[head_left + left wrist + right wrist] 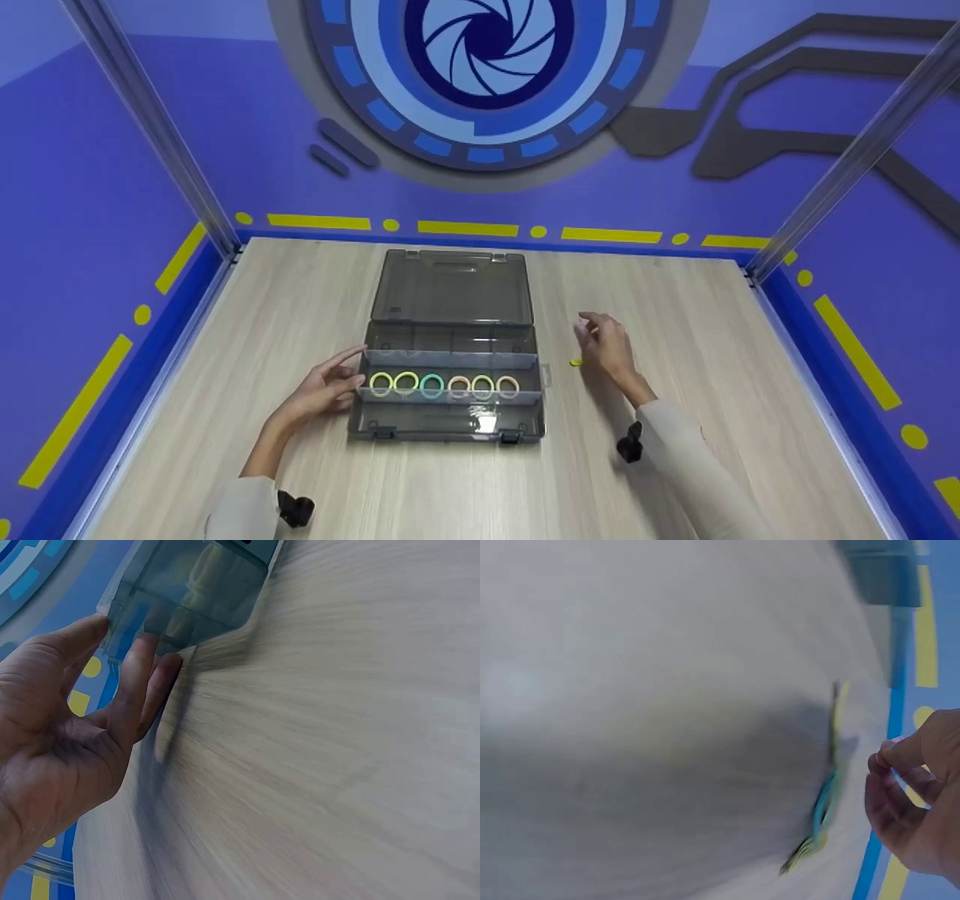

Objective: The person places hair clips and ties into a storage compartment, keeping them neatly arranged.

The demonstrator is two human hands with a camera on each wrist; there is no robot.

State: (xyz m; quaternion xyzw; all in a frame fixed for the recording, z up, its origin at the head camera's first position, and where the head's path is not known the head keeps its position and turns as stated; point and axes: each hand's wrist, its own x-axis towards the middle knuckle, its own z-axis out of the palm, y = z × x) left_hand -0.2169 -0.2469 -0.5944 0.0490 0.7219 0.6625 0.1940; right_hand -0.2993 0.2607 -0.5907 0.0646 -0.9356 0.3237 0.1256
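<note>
Fingers cover most of the small pinkish piece, so I can't make out its shape; the right hand pinches it between thumb and fingertips, right of the case. Beside that same side, a row of coloured pieces is blurred and mostly hidden from above. The smoky, see-through case lies open, six rings in yellow, teal and peach standing along its middle compartment. At its left edge, the left hand rests spread fingertips.
</note>
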